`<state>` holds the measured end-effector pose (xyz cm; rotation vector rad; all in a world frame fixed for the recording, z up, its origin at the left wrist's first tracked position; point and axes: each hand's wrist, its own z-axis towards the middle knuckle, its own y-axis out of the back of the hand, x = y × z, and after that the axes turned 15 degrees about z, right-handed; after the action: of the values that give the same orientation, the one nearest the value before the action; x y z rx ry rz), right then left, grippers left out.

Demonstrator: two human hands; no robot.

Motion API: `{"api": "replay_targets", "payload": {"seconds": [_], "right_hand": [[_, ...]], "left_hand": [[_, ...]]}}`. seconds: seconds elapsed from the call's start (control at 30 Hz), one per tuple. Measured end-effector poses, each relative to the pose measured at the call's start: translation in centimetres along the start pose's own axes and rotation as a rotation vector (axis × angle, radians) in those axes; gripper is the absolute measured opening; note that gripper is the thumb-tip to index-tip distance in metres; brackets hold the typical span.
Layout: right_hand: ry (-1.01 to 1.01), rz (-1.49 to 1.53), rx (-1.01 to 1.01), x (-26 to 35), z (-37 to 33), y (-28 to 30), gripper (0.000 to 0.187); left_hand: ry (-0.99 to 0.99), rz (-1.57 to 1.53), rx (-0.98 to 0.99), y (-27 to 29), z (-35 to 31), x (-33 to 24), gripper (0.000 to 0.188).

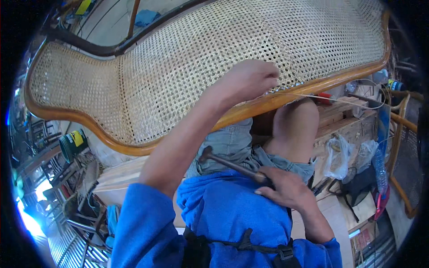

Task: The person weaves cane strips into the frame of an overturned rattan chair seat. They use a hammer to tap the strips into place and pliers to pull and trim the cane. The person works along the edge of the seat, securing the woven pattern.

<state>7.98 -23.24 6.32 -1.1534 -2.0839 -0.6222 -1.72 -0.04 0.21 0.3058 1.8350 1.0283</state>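
A woven cane panel (pixel 178 67) in a curved wooden frame (pixel 250 107) lies across my lap. My left hand (pixel 250 80) is closed over the weave near the frame's near edge; its fingertips are turned down, and whatever they pinch is hidden. From beside those fingers a thin cane strand (pixel 330 98) runs right along the rail and loops back at its far end. In front of my blue shirt, my right hand (pixel 286 186) grips a hammer (pixel 234 166) by the handle, its head pointing left above my shorts.
On the right, a wooden bench (pixel 344 118) carries a red-handled tool (pixel 324 98). Clear plastic bags (pixel 337 156) and a plastic bottle (pixel 380 172) hang beside it. A green can (pixel 73 145) stands at left, near stacked chair frames. Another caned frame (pixel 402 156) leans far right.
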Motion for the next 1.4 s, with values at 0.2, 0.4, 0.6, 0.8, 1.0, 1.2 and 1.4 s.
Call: {"api": "replay_targets", "payload": {"seconds": [0.2,0.4,0.6,0.8,1.0,1.2,1.4], "right_hand": [[-0.208,0.176,-0.183,-0.3,-5.5,2.8,0.034],[-0.281,0.397,-0.436,-1.0,-3.9,2.7,0.030],[0.017,-0.030,-0.638,-1.7,-1.8,2.0,0.029],[-0.012,0.266,-0.706,-2.6,-0.9,2.3,0.032],[-0.025,-0.024,-0.613,-0.9,-0.1,3.1,0.028],[0.079,-0.012,-0.588,0.2,0.2,2.6,0.029],[0.017,-0.042,-0.595,-1.6,2.2,2.3,0.026]], "left_hand": [[-0.282,0.237,0.442,0.2,5.2,-2.6,0.027],[-0.359,0.196,0.390,-0.1,7.0,-1.1,0.025],[-0.417,0.116,0.366,-0.5,7.3,0.5,0.021],[-0.414,0.050,0.389,-0.9,7.9,0.9,0.023],[-0.386,0.044,0.393,-1.1,7.9,1.0,0.020],[-0.388,-0.002,0.432,-1.4,8.2,1.5,0.020],[-0.444,-0.041,0.400,-1.5,8.0,1.6,0.020]]}}
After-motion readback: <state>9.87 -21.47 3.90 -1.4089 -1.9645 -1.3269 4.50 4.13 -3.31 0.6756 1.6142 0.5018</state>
